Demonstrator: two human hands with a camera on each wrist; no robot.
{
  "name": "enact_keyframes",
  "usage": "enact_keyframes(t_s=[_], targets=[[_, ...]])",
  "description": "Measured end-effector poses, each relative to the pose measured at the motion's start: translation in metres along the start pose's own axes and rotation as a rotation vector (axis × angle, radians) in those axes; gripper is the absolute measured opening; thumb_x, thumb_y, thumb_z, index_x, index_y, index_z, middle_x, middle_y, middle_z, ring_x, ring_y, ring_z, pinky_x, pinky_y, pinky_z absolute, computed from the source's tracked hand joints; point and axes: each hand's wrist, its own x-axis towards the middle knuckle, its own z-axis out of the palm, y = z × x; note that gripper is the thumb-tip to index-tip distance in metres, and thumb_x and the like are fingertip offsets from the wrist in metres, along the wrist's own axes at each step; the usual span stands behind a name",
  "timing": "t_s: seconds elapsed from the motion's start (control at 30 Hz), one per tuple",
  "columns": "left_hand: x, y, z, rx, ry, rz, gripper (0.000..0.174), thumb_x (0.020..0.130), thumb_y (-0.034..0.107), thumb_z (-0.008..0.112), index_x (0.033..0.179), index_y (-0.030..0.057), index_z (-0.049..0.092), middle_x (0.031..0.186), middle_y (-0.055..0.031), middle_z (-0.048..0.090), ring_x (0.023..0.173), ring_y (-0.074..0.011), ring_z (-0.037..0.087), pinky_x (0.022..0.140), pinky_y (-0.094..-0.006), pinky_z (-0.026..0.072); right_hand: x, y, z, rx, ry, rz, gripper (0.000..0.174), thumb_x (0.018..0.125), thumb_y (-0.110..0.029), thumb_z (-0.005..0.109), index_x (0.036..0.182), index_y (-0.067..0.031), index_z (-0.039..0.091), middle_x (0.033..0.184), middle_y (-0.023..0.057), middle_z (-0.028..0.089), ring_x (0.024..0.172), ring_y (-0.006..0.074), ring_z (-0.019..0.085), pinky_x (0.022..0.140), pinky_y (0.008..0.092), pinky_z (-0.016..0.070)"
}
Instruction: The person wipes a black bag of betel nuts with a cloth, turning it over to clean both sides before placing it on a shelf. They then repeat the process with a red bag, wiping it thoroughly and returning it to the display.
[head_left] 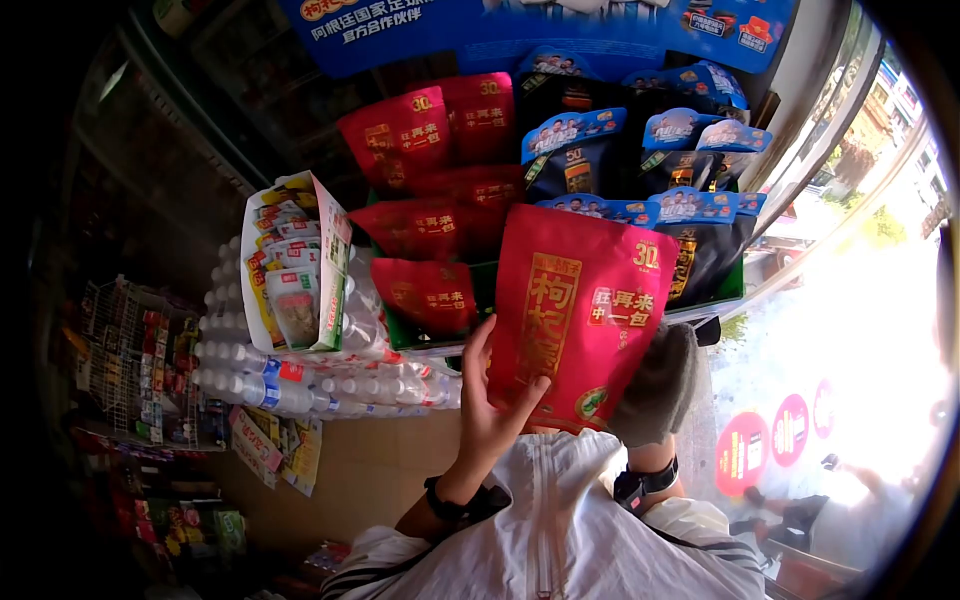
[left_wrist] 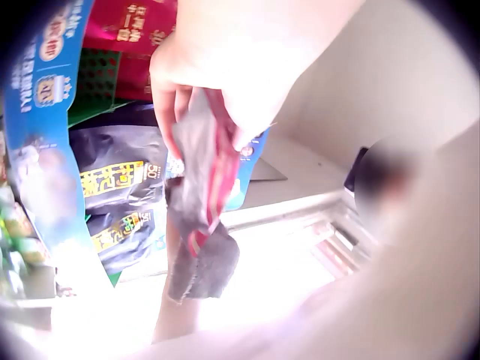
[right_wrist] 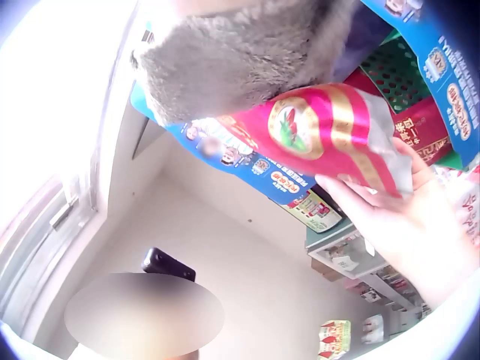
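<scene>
A large red pouch (head_left: 580,300) with gold lettering stands upright before the chest in the head view. My left hand (head_left: 495,395) grips its lower left edge, thumb across the front. A fuzzy grey cloth mitt (head_left: 660,385) covers my right hand, leaving only the wrist bare, and sits at the pouch's lower right, partly behind it. The right wrist view shows the mitt (right_wrist: 232,60) against the pouch (right_wrist: 322,131); the fingers inside are hidden. From the left wrist, the pouch (left_wrist: 201,165) appears edge-on under the left hand (left_wrist: 225,60).
Behind the pouch, a green display bin holds more red pouches (head_left: 425,300) and black pouches (head_left: 575,165) with blue tops. A white carton (head_left: 335,265) of small packets rests on stacked water bottles (head_left: 320,385) at left. A wire rack (head_left: 125,350) stands farther left, a bright window at right.
</scene>
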Motion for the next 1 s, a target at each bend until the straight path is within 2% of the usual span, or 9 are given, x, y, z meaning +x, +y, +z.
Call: enact_keyframes(t_s=[0.07, 0.17, 0.27, 0.3, 0.33, 0.6, 0.8, 0.87, 1.0], targets=[[0.009, 0.010, 0.016, 0.300, 0.293, 0.466, 0.058, 0.081, 0.023, 0.066, 0.128, 0.0020, 0.040, 0.134, -0.0206, 0.036, 0.119, -0.0267, 0.042, 0.096, -0.0374, 0.0361, -0.001, -0.003, 0.008, -1.037, 0.056, -0.005, 0.056, 0.083, -0.002, 0.057, 0.132, -0.0031, 0.030, 0.127, 0.0105, 0.043, 0.114, 0.0198, 0.047, 0.096, 0.0334, 0.0380], [0.011, 0.021, 0.009, 0.994, 0.075, 0.618, 0.089, 0.072, 0.032, 0.073, 0.139, 0.0045, 0.022, 0.143, -0.0255, 0.013, 0.130, -0.0375, 0.024, 0.104, -0.0462, 0.0253, -0.013, -0.003, 0.025, -0.896, 0.006, 0.079, 0.063, 0.079, -0.007, 0.062, 0.133, -0.0034, 0.029, 0.128, 0.0122, 0.043, 0.115, 0.0222, 0.045, 0.096, 0.0352, 0.0382], [0.012, 0.036, 0.028, 0.527, -0.072, 0.566, 0.116, 0.059, 0.042, 0.079, 0.143, 0.0077, 0.006, 0.145, -0.0264, 0.006, 0.133, -0.0408, 0.013, 0.106, -0.0485, 0.0175, -0.017, 0.012, 0.036, 0.093, 0.217, 0.619, 0.065, 0.090, -0.026, 0.050, 0.142, -0.0106, 0.014, 0.144, 0.0094, 0.023, 0.129, 0.0214, 0.029, 0.107, 0.0372, 0.0262], [0.010, 0.036, 0.034, 0.439, -0.042, 0.545, 0.121, 0.053, 0.043, 0.081, 0.142, 0.0048, 0.009, 0.145, -0.0244, 0.007, 0.134, -0.0377, 0.013, 0.107, -0.0464, 0.0176, -0.013, 0.012, 0.033, -0.266, -0.142, 0.554, 0.069, 0.090, -0.029, 0.050, 0.142, -0.0099, 0.010, 0.146, 0.0089, 0.019, 0.130, 0.0216, 0.027, 0.108, 0.0361, 0.0243], [0.011, 0.029, 0.034, 0.437, -0.044, 0.545, 0.121, 0.053, 0.043, 0.081, 0.142, 0.0048, 0.009, 0.145, -0.0244, 0.007, 0.134, -0.0377, 0.013, 0.107, -0.0464, 0.0176, -0.011, 0.014, 0.037, -0.143, 0.092, 0.661, 0.070, 0.085, -0.034, 0.054, 0.140, -0.0060, 0.021, 0.144, 0.0118, 0.023, 0.131, 0.0262, 0.026, 0.110, 0.0424, 0.0176], [-0.038, -0.036, 0.018, -0.005, 0.054, 0.155, 0.055, 0.092, 0.030, 0.040, 0.132, -0.0055, 0.030, 0.137, -0.0181, 0.032, 0.128, -0.0303, 0.031, 0.104, -0.0394, 0.0236, 0.023, 0.011, 0.047, -1.031, -0.332, -0.049, 0.069, 0.082, -0.035, 0.056, 0.137, -0.0041, 0.028, 0.142, 0.0137, 0.027, 0.132, 0.0288, 0.026, 0.110, 0.0458, 0.0136], [-0.050, -0.064, -0.007, -0.364, 0.141, 0.146, 0.077, 0.089, 0.058, 0.029, 0.138, -0.0009, 0.020, 0.140, -0.0148, 0.029, 0.127, -0.0309, 0.032, 0.104, -0.0435, 0.0250, 0.035, 0.012, 0.060, -1.105, -0.399, -0.172, 0.069, 0.079, -0.037, 0.056, 0.135, -0.0028, 0.033, 0.141, 0.0151, 0.030, 0.132, 0.0308, 0.025, 0.110, 0.0483, 0.0107], [-0.047, -0.027, 0.005, 0.094, -0.013, 0.175, 0.079, 0.089, 0.058, 0.028, 0.138, -0.0026, 0.019, 0.142, -0.0165, 0.025, 0.128, -0.0322, 0.030, 0.105, -0.0443, 0.0235, 0.035, 0.016, 0.064, -1.105, -0.408, -0.195, 0.069, 0.079, -0.037, 0.057, 0.134, -0.0023, 0.034, 0.140, 0.0156, 0.031, 0.132, 0.0314, 0.025, 0.110, 0.0491, 0.0097], [-0.030, 0.036, 0.031, -0.144, -0.070, 0.288, 0.083, 0.087, 0.060, 0.025, 0.140, -0.0019, 0.008, 0.146, -0.0167, 0.014, 0.135, -0.0313, 0.016, 0.108, -0.0453, 0.0150, 0.038, 0.017, 0.062, -1.144, -0.471, -0.172, 0.059, 0.075, -0.035, 0.058, 0.125, -0.0038, 0.048, 0.134, 0.0119, 0.043, 0.131, 0.0314, 0.030, 0.107, 0.0507, 0.0117]])
